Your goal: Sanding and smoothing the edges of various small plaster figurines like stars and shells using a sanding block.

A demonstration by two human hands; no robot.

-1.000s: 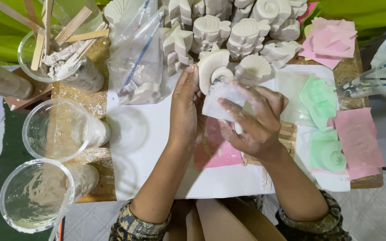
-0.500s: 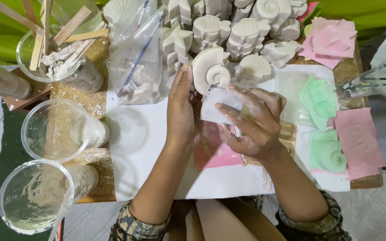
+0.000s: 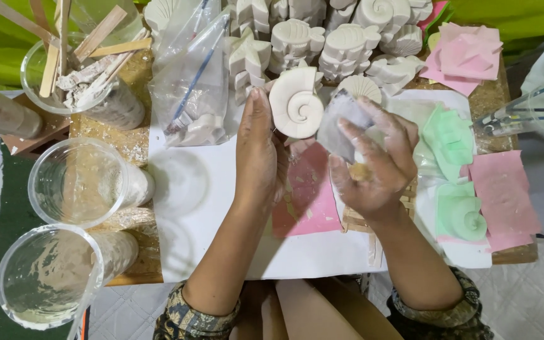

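1. Since the earlier frames, the white spiral shell cast (image 3: 296, 102) has risen a little toward the stacked casts and turned its full spiral face to the camera; the right hand (image 3: 373, 165) has drawn slightly away from it with its small sheet.
2. Left hand (image 3: 258, 146): fingers extended and pressed together, lying flat along the cast's left edge. The cast sits at the fingertips, touching them, beyond the palm rather than enclosed by it. Whether the thumb closes under the cast cannot be told.
3. Right hand: grip pinching a small grey translucent sheet (image 3: 341, 123) between thumb and fingers, just right of the cast; whether sheet and cast touch cannot be told. The fingers are dusted white.
4. Pink mould sheet (image 3: 306, 201): lying on the white paper (image 3: 190, 208) below both hands.
5. Stacked white casts (image 3: 322, 38): shell and fish shapes piled at the far edge of the worktop (image 3: 130, 75), directly behind the held cast.
6. Clear plastic bag (image 3: 193, 82): left of the left hand, holding a blue-handled tool.
7. Clear plastic cups (image 3: 77, 182): at the left, smeared with white residue; one farther cup holds wooden sticks (image 3: 64, 44).
8. Green moulds (image 3: 458, 214) and pink squares (image 3: 505, 195): at the right, well apart from the cast.
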